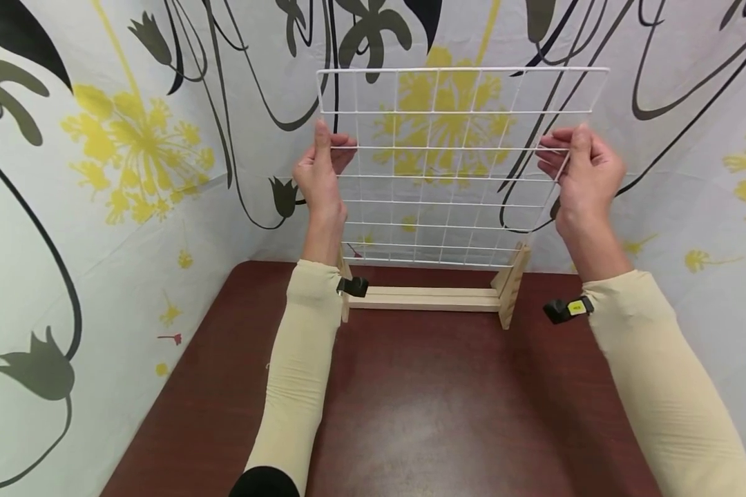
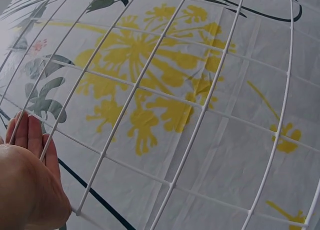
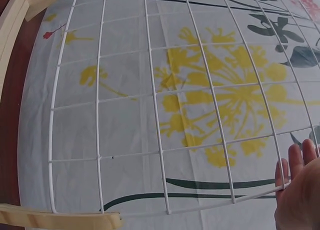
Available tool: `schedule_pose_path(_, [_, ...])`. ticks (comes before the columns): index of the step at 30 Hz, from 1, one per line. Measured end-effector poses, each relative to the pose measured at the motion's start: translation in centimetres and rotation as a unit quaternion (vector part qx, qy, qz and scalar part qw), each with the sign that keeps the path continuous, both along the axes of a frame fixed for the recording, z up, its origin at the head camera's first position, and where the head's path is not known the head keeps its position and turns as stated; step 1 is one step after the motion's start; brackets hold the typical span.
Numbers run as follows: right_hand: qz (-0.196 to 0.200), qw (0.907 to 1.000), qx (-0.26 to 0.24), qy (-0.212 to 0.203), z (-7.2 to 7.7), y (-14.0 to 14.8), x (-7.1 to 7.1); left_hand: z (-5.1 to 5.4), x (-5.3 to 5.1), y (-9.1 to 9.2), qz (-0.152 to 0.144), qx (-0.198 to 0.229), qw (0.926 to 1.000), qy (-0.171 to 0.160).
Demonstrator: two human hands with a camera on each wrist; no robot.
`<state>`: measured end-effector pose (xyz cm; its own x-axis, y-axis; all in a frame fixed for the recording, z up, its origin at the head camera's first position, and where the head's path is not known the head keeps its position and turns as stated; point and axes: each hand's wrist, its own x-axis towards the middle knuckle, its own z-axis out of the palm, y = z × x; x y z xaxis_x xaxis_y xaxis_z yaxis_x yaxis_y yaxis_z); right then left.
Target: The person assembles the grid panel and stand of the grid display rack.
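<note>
A white wire grid panel (image 1: 454, 148) stands tilted above a pale wooden stand (image 1: 423, 299). At its left edge, my left hand (image 1: 323, 166) pinches the wire, thumb in front and fingers behind. My right hand (image 1: 589, 169) grips the opposite edge in the same way, at about equal height. In the left wrist view, the fingers (image 2: 35, 137) show behind the bars. The panel's lower edge is close to the stand's right upright (image 1: 511, 286); I cannot tell whether they touch. My left forearm partly hides the left upright.
The stand rests on a dark red-brown table (image 1: 435, 393), near its back edge. Behind and beside the table hangs white cloth (image 1: 211, 221) printed with grey tulips and yellow flowers. Small black cameras (image 1: 559, 310) are strapped at both wrists, over cream sleeves (image 1: 665, 373).
</note>
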<state>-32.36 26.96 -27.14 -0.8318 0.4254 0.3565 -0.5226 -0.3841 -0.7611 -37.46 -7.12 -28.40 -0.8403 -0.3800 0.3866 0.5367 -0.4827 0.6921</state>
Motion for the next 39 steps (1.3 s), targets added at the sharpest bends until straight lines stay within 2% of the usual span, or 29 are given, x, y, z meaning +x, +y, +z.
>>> schedule_pose_path(9, [0.007, 1.0, 0.004, -0.003, -0.7, 0.4, 0.1, -0.2, -0.4, 0.3, -0.01, -0.001, 0.9999, -0.007])
schedule_pose_path(17, [0.012, 0.9998, 0.008, -0.012, -1.6, 0.3, -0.3, -1.7, -1.0, 0.1, -0.016, 0.005, 0.9997, -0.019])
schedule_pose_path(27, [0.01, 0.9997, 0.02, -0.01, -2.3, 0.2, -0.7, -2.8, -1.2, 0.0, -0.006, 0.012, 0.9997, -0.02])
schedule_pose_path(33, [-0.003, 0.9986, 0.05, -0.019, -3.2, 0.1, -0.5, -3.8, -1.2, -0.1, -0.002, 0.011, 0.9994, -0.034])
schedule_pose_path(39, [-0.01, 0.9967, 0.076, -0.027, -4.1, 0.1, -0.4, -4.8, -1.1, -0.3, 0.004, 0.007, 0.9996, -0.025])
